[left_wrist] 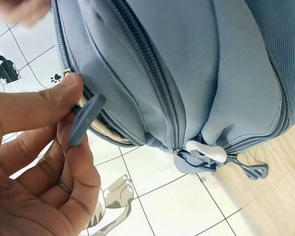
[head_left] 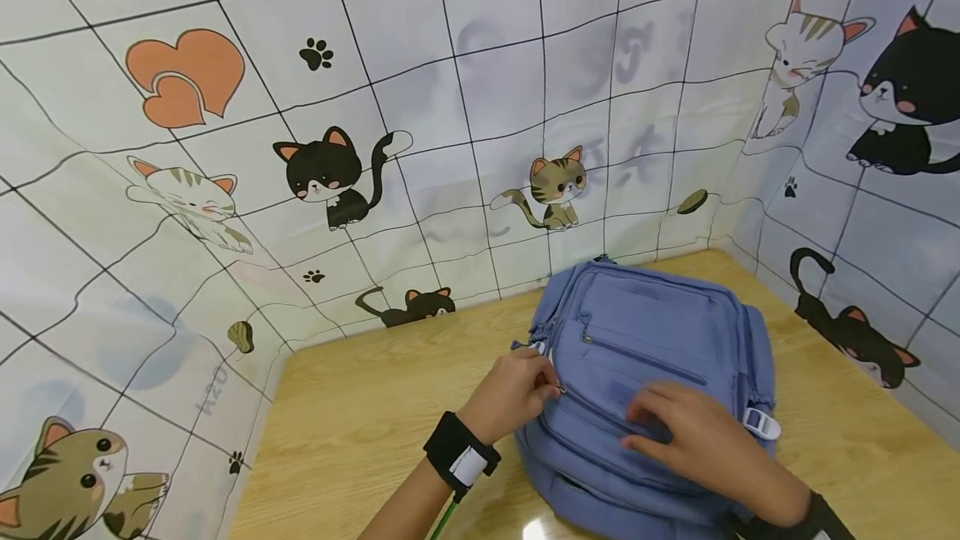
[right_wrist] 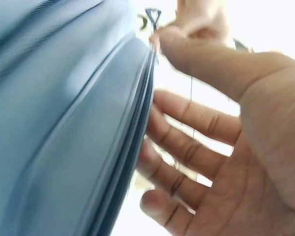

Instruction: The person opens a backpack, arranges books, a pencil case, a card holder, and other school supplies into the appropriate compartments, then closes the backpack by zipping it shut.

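A blue backpack (head_left: 645,315) lies on the wooden table, its zipped front facing up. At the left end of a front pocket zipper, my left hand (head_left: 510,394) pinches the zipper slider between thumb and fingers. In the left wrist view the blue zipper pull (left_wrist: 87,119) sticks out past the fingers, and the pocket is parted a little near it. My right hand (head_left: 693,436) is over the middle of the same pocket. Its fingers (right_wrist: 191,110) are spread and loosely bent along the zipper edge in the right wrist view, with nothing held.
The wooden table (head_left: 360,423) extends left of the backpack. Behind it and to the right rise walls covered in a white cat-print sheet (head_left: 450,107). A white buckle (head_left: 762,423) is on the bag's right side, and other zipper pulls (left_wrist: 255,171) hang at its side.
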Motion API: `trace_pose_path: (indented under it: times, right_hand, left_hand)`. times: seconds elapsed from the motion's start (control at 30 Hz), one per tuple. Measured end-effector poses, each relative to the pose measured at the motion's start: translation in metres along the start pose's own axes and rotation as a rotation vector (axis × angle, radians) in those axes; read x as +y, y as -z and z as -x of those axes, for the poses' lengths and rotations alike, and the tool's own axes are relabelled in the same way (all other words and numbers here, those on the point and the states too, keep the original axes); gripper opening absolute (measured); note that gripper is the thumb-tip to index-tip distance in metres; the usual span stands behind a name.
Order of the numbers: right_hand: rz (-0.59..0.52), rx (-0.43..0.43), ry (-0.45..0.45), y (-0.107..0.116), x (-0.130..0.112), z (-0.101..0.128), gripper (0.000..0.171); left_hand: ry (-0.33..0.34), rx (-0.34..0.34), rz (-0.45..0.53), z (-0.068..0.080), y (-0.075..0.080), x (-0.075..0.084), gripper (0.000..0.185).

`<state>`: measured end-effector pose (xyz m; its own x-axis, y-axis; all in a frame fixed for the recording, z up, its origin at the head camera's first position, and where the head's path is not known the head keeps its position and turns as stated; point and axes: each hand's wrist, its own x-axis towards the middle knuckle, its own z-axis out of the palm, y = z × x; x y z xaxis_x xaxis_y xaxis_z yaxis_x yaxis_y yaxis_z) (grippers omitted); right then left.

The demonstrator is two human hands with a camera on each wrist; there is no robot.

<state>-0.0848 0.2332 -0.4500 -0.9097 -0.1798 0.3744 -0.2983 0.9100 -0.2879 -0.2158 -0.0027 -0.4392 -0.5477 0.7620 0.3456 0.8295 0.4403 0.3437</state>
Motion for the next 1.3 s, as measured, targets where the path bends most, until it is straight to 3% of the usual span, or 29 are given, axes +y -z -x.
trace_pose_path:
  times: [0.17,0.3,0.57,0.73,0.97,1.2,1.3]
  right_hand:
    - [0.111,-0.046,0.100,-0.006,-0.015,-0.029,0.029]
    - [0.115,-0.053,0.179,-0.009,-0.017,-0.038,0.031]
    - [0.031,-0.099,0.184,-0.005,-0.021,-0.037,0.032]
    - [0.005,-0.108,0.190,0.000,-0.022,-0.036,0.032]
    - [-0.037,-0.191,0.189,0.002,-0.023,-0.032,0.031]
    - [-0.095,-0.220,0.234,0.001,-0.028,-0.026,0.030]
    - [-0.106,-0.225,0.257,0.000,-0.030,-0.023,0.029]
  left_hand:
    - [-0.007,-0.015,0.011,-0.003,-0.002,0.001,0.010]
    - [0.000,-0.057,0.054,-0.008,-0.001,-0.003,0.010]
    - [0.021,-0.138,0.098,-0.026,0.001,-0.016,0.012]
    - [0.037,-0.173,0.083,-0.047,0.004,-0.028,0.006]
    - [0.074,-0.257,0.049,-0.074,0.003,-0.045,0.003]
    - [0.070,-0.248,-0.041,-0.094,-0.006,-0.058,0.004]
    - [0.073,-0.253,-0.033,-0.099,-0.008,-0.063,0.005]
